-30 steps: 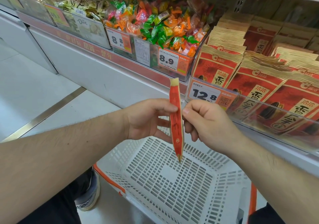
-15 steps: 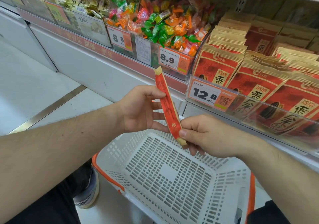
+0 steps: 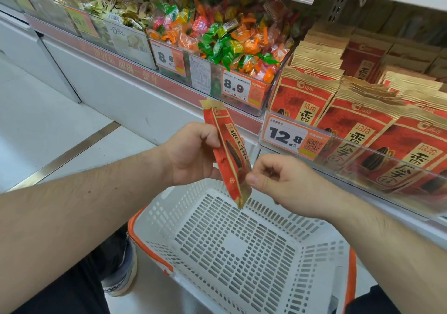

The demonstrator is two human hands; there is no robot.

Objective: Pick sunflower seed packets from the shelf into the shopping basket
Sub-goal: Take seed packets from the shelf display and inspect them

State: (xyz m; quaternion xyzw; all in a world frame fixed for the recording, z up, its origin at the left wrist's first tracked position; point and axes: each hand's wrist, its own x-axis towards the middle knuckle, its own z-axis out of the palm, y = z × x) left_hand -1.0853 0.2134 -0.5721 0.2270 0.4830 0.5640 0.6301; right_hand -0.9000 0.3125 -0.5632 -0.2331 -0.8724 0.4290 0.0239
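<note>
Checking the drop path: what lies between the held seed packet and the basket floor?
Nothing: in the head view, the sunflower seed packet hangs over the bare shopping basket floor.

One view only, head-worn, wide-angle. Looks forward and steeply down from above the person's own forearms, which enter from the lower left and lower right edges. Close range: left hand [image 3: 191, 154] and right hand [image 3: 287, 183] sit mid-frame, the shopping basket [image 3: 154, 219] directly below them at the near edge. Shelf [image 3: 135, 91] runs diagonally from far left to near right, tilted by the head angle; straight lines bow toward the frame edges. Floor [image 3: 48, 130] fills the left side.
</note>
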